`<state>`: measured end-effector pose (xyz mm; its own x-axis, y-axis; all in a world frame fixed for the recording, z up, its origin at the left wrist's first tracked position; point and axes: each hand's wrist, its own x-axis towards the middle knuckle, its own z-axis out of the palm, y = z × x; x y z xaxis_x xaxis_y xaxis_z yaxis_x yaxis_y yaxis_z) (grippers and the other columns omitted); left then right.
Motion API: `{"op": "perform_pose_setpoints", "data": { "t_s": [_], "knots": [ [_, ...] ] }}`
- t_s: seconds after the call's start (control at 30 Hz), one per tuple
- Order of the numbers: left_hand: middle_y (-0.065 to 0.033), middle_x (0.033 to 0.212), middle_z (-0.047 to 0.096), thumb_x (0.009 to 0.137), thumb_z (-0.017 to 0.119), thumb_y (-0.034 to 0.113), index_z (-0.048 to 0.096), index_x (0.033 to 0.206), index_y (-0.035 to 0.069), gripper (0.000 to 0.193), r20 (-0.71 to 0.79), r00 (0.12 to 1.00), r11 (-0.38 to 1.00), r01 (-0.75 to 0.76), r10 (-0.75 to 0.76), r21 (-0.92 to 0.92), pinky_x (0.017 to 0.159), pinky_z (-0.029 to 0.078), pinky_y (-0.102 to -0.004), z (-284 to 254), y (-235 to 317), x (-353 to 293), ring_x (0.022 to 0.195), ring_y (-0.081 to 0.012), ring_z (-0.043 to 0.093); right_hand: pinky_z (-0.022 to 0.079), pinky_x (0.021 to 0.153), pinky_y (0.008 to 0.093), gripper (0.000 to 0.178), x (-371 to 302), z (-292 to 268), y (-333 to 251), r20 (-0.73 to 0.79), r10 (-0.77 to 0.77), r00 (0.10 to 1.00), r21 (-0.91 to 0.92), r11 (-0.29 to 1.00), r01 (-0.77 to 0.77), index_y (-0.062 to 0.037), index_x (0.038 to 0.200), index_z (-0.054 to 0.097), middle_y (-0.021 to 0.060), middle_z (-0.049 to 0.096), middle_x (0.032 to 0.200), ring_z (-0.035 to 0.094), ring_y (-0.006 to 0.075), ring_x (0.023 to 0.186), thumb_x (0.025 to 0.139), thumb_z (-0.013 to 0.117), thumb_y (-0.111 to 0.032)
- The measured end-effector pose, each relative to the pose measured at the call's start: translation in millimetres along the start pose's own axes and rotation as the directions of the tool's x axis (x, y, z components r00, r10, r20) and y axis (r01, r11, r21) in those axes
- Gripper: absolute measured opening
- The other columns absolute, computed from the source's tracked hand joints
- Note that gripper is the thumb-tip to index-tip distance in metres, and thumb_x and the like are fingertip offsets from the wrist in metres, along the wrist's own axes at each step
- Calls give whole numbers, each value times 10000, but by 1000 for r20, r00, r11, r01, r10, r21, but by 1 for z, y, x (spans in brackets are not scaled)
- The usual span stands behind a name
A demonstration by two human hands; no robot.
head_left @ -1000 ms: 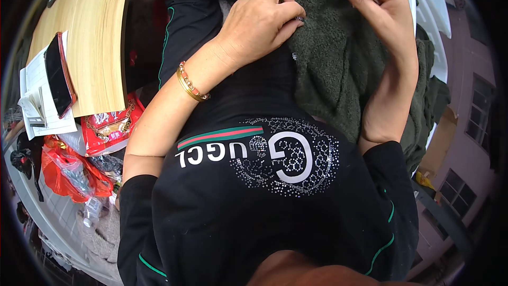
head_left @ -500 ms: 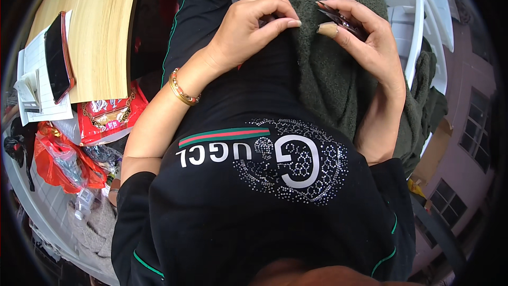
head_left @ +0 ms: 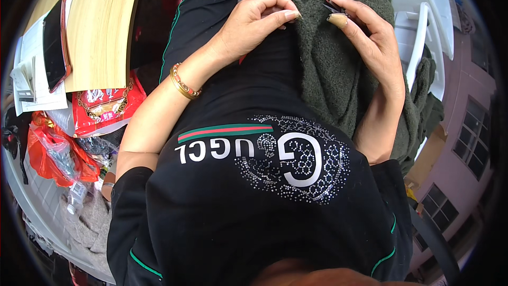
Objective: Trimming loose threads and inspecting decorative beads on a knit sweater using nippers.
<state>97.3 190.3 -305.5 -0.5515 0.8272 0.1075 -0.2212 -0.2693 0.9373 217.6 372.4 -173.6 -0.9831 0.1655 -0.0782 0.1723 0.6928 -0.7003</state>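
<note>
A dark green fuzzy knitted garment [head_left: 330,66] lies across my lap and hangs down on the right. My left hand [head_left: 246,27] is closed, its thumb and forefinger pinched together at the garment's left edge. Too little shows there to tell whether a thread is caught as well as the cloth. My right hand [head_left: 374,41] hovers over the garment, curled around small dark thread snips [head_left: 333,7] whose tips point toward my left hand. A tan cover sits on the right thumb's tip. Part of the snips is hidden in the palm.
At the left stands a wooden tabletop [head_left: 100,26] with a phone [head_left: 56,45] and papers [head_left: 25,74] on it. Below it are a red packet [head_left: 106,107], a red plastic bag [head_left: 45,151] and a clear bottle [head_left: 77,196]. A white plastic chair arm [head_left: 419,37] rises on the right.
My left hand has shifted slightly down, still pinched at the garment's edge. In my right hand the snips have turned and are more hidden by the fingers. The whole view has tilted a little.
</note>
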Motion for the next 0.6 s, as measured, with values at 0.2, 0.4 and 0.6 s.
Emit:
{"op": "perform_pose_setpoints", "data": {
  "t_s": [0.2, 0.4, 0.6],
  "knots": [
    [16, 975, 659, 971, 657, 140, 659, 1075, 14, 163, 71, 995, 988, 54, -65, 144, 760, 477, -181, 3, 8, 0, 850, -23, 588, 400, 714, 239, 340, 2, -2, 0, 85, -61, 995, -94, 993, 68, -15, 1252, 657, 30, 547, 856, 512, 108, 801, 928, 649, -118],
    [-1, 868, 683, 923, 715, 146, 691, 1002, 11, 158, -37, 998, 995, 51, -48, 86, 707, 500, -196, 2, 4, 2, 802, -36, 608, 384, 670, 259, 338, 1, 0, -3, 117, -66, 991, -133, 988, 81, -25, 1253, 657, 27, 488, 793, 473, 119, 738, 925, 644, -103],
    [-25, 955, 691, 954, 685, 170, 671, 1034, 16, 174, -88, 990, 970, 91, -113, -226, 759, 539, -225, -5, 9, 2, 886, -85, 664, 389, 658, 269, 334, 4, 8, -6, 119, -65, 991, -203, 975, 88, -33, 1248, 660, 30, 482, 779, 471, 123, 720, 918, 645, -86]
  ]
}}
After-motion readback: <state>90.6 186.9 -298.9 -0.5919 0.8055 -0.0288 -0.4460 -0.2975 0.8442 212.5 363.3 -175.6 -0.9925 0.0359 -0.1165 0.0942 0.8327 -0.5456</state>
